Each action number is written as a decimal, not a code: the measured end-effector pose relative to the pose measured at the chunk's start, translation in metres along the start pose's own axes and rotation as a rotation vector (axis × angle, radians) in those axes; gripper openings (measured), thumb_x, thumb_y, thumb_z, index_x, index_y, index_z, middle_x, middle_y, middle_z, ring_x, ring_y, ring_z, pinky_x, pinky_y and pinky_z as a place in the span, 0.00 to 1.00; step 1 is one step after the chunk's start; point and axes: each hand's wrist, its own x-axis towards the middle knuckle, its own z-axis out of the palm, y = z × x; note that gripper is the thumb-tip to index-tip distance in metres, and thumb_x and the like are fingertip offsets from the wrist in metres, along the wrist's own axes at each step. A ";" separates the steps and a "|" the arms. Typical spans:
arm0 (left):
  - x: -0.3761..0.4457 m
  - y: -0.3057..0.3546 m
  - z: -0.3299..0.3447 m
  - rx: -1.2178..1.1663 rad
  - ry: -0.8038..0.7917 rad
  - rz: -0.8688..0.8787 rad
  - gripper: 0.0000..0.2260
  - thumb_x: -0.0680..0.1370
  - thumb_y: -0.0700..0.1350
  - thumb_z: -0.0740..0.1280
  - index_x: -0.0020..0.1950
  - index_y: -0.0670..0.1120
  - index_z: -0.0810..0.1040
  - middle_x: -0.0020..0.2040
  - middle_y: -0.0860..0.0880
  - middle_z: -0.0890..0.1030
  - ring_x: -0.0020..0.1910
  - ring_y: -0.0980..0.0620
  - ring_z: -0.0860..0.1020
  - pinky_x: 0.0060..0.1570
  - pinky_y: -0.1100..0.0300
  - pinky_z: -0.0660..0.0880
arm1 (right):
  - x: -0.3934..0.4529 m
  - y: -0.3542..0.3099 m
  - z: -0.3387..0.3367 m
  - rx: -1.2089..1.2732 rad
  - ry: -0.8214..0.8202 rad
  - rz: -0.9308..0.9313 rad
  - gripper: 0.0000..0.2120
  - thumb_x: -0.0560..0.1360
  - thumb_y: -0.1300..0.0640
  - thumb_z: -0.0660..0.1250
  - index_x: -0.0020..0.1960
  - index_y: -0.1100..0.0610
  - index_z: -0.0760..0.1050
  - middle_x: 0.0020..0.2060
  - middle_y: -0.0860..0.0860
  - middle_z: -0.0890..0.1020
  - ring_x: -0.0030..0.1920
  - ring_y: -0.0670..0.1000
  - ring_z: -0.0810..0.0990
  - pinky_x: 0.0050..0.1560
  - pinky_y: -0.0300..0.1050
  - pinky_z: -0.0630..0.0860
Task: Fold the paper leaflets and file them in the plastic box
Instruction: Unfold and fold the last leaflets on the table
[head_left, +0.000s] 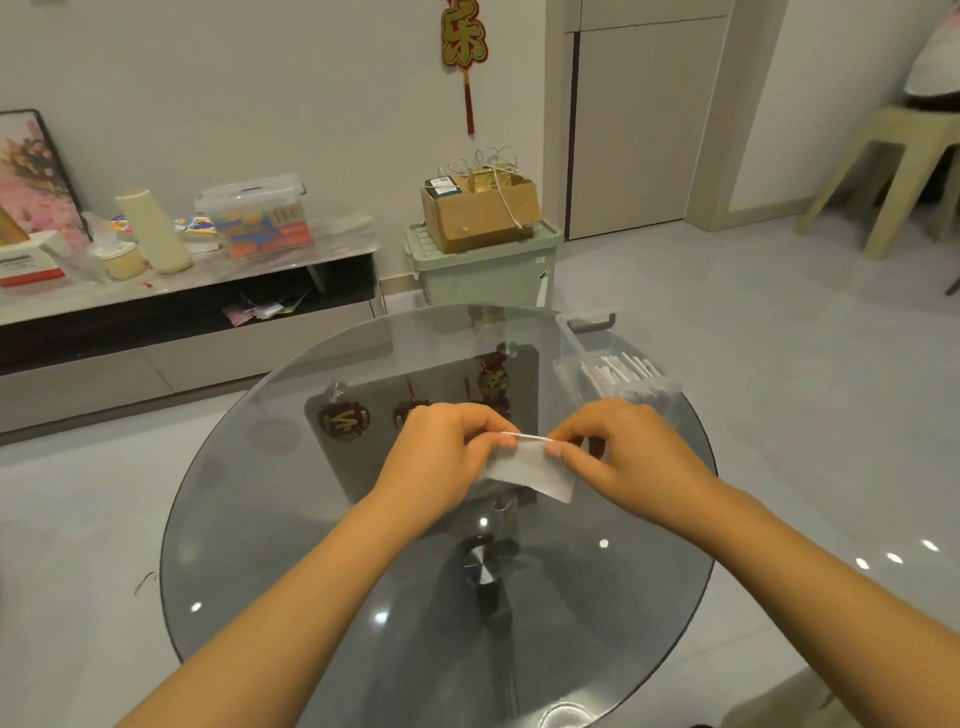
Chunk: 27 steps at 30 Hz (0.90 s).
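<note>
A small white paper leaflet, folded over, hangs between my two hands above the middle of the round glass table. My left hand pinches its upper left edge. My right hand pinches the upper right edge, fingers curled. The folded crease runs along the top between my fingertips. A clear plastic box stands at the table's far right edge, just beyond my right hand, with several folded white leaflets standing in it.
Behind the table are a low TV cabinet with a clear lidded storage box, a green bin carrying a cardboard box, and a beige stool at the right. Grey tiled floor surrounds the table.
</note>
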 end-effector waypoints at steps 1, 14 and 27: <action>0.011 0.004 0.002 -0.003 -0.011 0.010 0.06 0.75 0.43 0.69 0.43 0.52 0.85 0.35 0.61 0.80 0.41 0.68 0.76 0.39 0.77 0.68 | 0.004 0.005 -0.007 -0.005 0.010 0.019 0.09 0.77 0.52 0.64 0.51 0.50 0.82 0.33 0.33 0.71 0.37 0.37 0.72 0.36 0.29 0.66; 0.116 0.029 0.048 -0.171 0.006 0.127 0.14 0.76 0.44 0.69 0.61 0.50 0.74 0.51 0.55 0.77 0.48 0.61 0.75 0.52 0.68 0.72 | 0.044 0.066 -0.052 -0.003 0.384 0.387 0.08 0.76 0.55 0.65 0.45 0.55 0.82 0.34 0.48 0.80 0.35 0.45 0.76 0.35 0.35 0.68; 0.161 0.029 0.100 0.370 -0.409 0.636 0.30 0.71 0.53 0.41 0.61 0.50 0.76 0.59 0.55 0.77 0.55 0.53 0.71 0.54 0.55 0.62 | 0.053 0.101 -0.050 -0.181 0.481 0.495 0.11 0.75 0.60 0.62 0.55 0.56 0.80 0.43 0.54 0.78 0.41 0.51 0.73 0.41 0.42 0.69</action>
